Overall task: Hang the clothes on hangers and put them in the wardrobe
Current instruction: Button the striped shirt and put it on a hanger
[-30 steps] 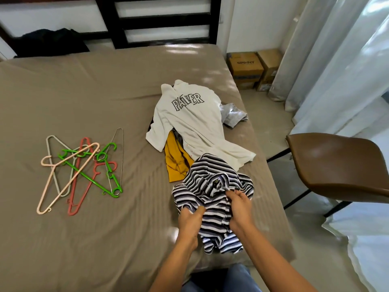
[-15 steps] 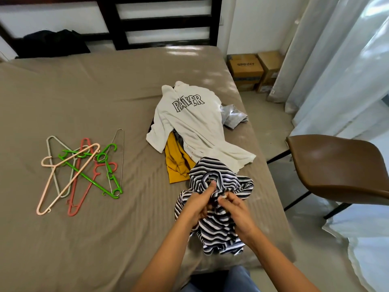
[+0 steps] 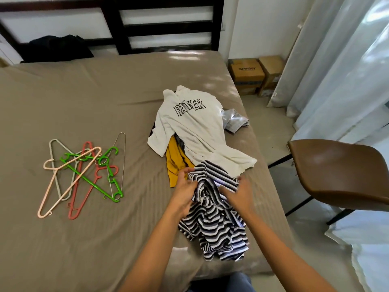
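Striped shirt [image 3: 212,224] in grip of left hand [image 3: 185,193] and right hand [image 3: 240,196] | box [image 3: 246,75] reads SPINNY

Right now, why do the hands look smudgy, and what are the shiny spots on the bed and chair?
Head view: the left hand and right hand on the striped shirt are smeared by motion blur; head view: pale patches on the bed look like sunlight through the curtains; head view: the brown chair seat has soft glare.
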Tool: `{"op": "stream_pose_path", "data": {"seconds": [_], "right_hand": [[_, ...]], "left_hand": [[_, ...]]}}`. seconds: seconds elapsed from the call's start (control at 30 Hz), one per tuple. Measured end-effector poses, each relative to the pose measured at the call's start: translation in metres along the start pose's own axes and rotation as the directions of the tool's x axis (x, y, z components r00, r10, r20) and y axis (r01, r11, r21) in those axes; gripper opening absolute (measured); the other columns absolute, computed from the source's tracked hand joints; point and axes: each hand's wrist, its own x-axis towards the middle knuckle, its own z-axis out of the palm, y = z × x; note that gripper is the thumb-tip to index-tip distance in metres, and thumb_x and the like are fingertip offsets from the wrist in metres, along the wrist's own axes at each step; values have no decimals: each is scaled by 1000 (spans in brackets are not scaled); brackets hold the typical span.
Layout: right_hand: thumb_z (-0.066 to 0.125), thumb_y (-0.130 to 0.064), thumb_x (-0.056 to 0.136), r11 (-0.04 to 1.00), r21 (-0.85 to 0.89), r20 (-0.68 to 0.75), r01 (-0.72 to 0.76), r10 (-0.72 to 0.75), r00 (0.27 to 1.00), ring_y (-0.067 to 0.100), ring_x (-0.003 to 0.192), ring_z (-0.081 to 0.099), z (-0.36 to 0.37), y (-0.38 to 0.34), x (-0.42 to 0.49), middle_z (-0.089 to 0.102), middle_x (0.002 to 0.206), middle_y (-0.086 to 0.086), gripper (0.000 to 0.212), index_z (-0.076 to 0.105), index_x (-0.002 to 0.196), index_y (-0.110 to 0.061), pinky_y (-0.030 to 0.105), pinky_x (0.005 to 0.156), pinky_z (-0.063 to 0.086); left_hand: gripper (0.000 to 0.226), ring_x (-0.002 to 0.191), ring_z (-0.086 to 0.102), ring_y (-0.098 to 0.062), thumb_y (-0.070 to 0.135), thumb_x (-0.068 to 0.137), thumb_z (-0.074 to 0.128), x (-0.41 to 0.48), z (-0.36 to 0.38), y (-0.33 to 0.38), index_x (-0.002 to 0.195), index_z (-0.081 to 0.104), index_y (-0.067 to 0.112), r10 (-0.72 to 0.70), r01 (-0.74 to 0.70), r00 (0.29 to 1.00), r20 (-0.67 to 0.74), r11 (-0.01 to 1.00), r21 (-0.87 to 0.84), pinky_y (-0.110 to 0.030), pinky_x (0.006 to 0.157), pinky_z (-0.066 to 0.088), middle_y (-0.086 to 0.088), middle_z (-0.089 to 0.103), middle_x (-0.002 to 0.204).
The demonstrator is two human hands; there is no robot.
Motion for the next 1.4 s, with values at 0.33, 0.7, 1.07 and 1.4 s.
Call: {"op": "stream_pose_path", "data": {"seconds": [0.33, 0.7, 1.07, 1.4], "right_hand": [[44, -9, 85, 908, -384, -21, 165, -188, 982, 39, 83, 58, 22, 6, 25, 59, 94, 22, 16, 50, 98, -3, 37, 61, 39], [40, 2, 91, 815, -461, -24, 353, -409, 912, 26, 70, 42, -50, -40, 23, 51, 86, 11, 21, 49, 110, -2, 30, 59, 23], [42, -10, 92, 956, -293, 211, -27, 92, 973, 28, 67, 62, -47, -85, 98, 66, 75, 14, 22, 51, 72, -7, 41, 69, 54], [53, -35, 92, 608, -594, 540, 528, -185, 821, 38, 143, -10, 111, -83, 181, -15, 155, 19, 77, 7, 151, -15, 53, 114, -2]], "left_hand": [[20, 85, 54, -21, 27, 80, 73, -2, -36, 12, 88, 60, 13, 400, -153, 915, 51, 227, 962, -27, 72, 42, -2, 45, 106], [25, 54, 49, -16, 32, 98, 42, 18, -45, 9, 96, 54, 10, 421, -146, 906, -48, 417, 897, -27, 45, 28, -2, 52, 63], [29, 64, 53, -16, 28, 97, 44, 37, -37, 13, 88, 57, 4, 280, -205, 960, -3, 711, 673, -25, 57, 37, -16, 58, 75], [44, 111, 56, -23, 35, 90, 60, 191, -78, 36, 120, 53, 3, 281, -110, 954, -107, 658, 745, -28, 89, 41, -11, 60, 120]]}}
